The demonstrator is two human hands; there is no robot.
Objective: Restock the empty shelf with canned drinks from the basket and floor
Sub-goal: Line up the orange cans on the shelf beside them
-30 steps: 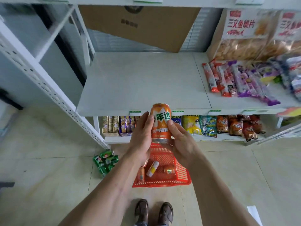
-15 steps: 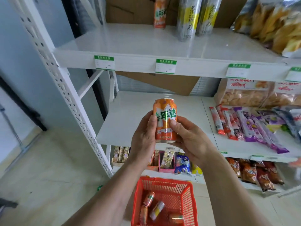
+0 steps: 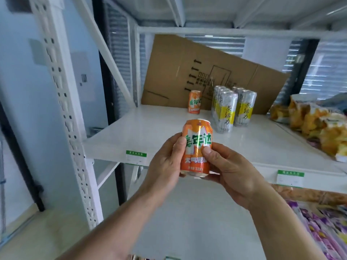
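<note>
I have both hands on the orange soda can (image 3: 196, 147): my left hand (image 3: 165, 166) wraps its left side with the thumb across the label, and my right hand (image 3: 231, 173) cups its right side and base, thumb pressed on the front. The can is upright, held in the air just in front of the shelf (image 3: 150, 136) edge, not yet on it.

Farther back on that shelf a matching orange can (image 3: 195, 102) stands against the cardboard sheet (image 3: 197, 72), and just to its right are two rows of tall silver-and-yellow cans (image 3: 232, 107). Snack bags (image 3: 315, 126) fill the right end.

To do this well, I think I should carry the can level over the lip, set it flat beside its orange twin with the label facing out, and keep clear of the tall cans, which look easy to topple. Letting go only once the base sits fully on the board seems wise.
</note>
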